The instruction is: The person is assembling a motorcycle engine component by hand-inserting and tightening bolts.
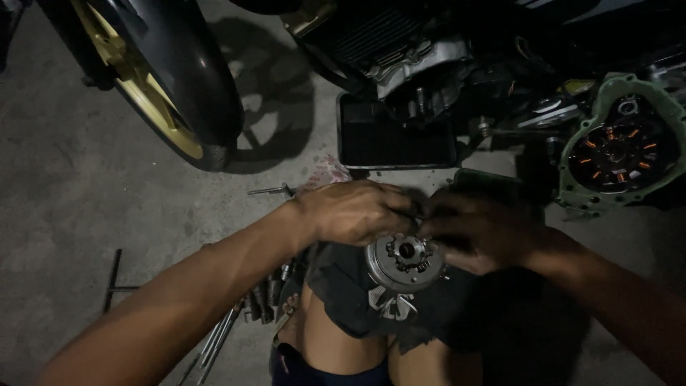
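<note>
From the head camera, a round metal clutch assembly (405, 262) sits on a dark cloth (357, 300) draped over the person's knees; it serves as the landmark here. The left hand (354, 212) lies just above and to the left of it, fingers curled together and pinching at something small over its top edge; what they pinch is too dark to tell. The right hand (480, 230) meets it from the right, fingers bent in toward the same spot and touching the assembly's upper rim; whether it grips anything cannot be told. Left of the assembly, on the concrete floor (86, 193), lie a row of sockets and long rods (246, 314), and farther left a T-handle wrench (114, 280). Well above it stands a black oil tray (396, 143) under the motorcycle engine (421, 64). Up to the right lies a green engine cover (618, 146); far up-left is a wheel with a gold rim (153, 86).
</note>
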